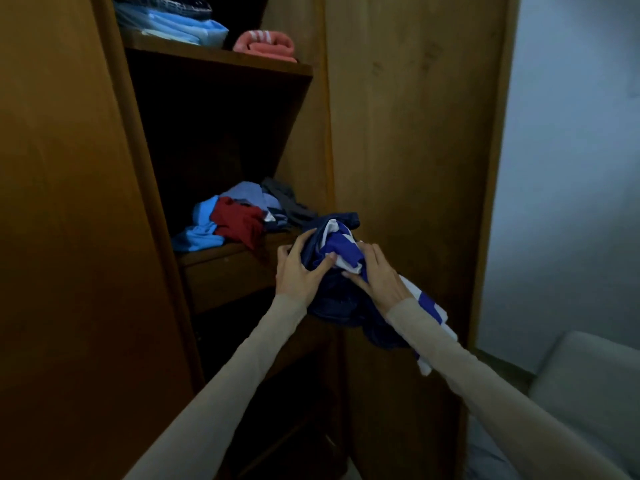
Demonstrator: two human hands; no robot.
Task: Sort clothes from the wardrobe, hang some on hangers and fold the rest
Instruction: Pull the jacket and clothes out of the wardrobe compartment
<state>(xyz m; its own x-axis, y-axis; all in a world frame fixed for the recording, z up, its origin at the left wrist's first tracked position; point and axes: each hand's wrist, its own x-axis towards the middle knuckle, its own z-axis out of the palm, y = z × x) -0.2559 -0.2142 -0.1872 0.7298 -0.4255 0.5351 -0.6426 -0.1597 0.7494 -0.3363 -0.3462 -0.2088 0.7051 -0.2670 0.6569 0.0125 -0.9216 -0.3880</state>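
Observation:
A crumpled bundle of dark blue and blue-and-white clothes (341, 247) is held in front of the open wooden wardrobe (221, 67), just past the edge of its middle shelf. My left hand (301, 268) grips the bundle's left side with curled fingers. My right hand (375, 275) grips its right side, and blue-and-white cloth hangs down under that forearm. On the middle shelf lies a loose heap of clothes (239, 216): light blue, dark red and grey pieces.
The top shelf holds folded light blue clothes (183, 27) and a rolled pink towel (265, 46). The wardrobe door (415, 133) stands open to the right of the bundle. A grey padded seat (588, 386) sits at the lower right by the pale wall.

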